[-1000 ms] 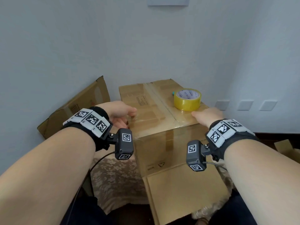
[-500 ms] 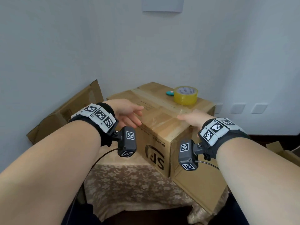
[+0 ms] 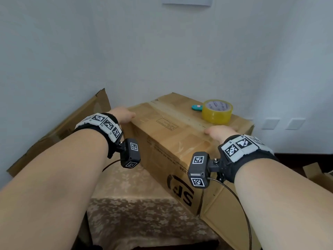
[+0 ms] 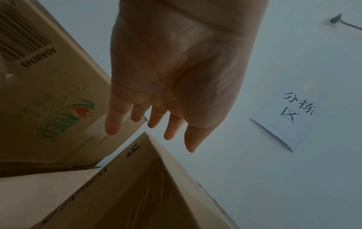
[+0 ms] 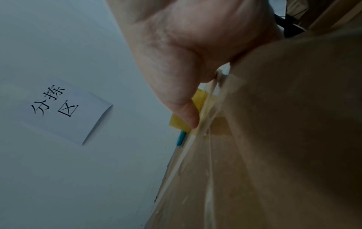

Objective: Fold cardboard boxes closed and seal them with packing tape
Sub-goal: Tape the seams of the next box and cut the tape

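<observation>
We've got the cardboard box (image 3: 173,139) sitting on the patterned worktop (image 3: 137,213), flaps down, clear tape along its top seam. Our left hand (image 3: 124,114) is at the box's far left corner, and in the left wrist view its fingers (image 4: 112,122) are straight and slightly spread, tips beside the edge. Our right hand (image 3: 220,131) lies on the top near the right end; how its fingers lie we cannot tell, only the thumb against the taped edge. The yellow tape roll (image 3: 217,111) stands on the box top, a small teal cutter (image 3: 196,107) just beside it. A flattened carton (image 3: 59,130) leans at the wall.
</observation>
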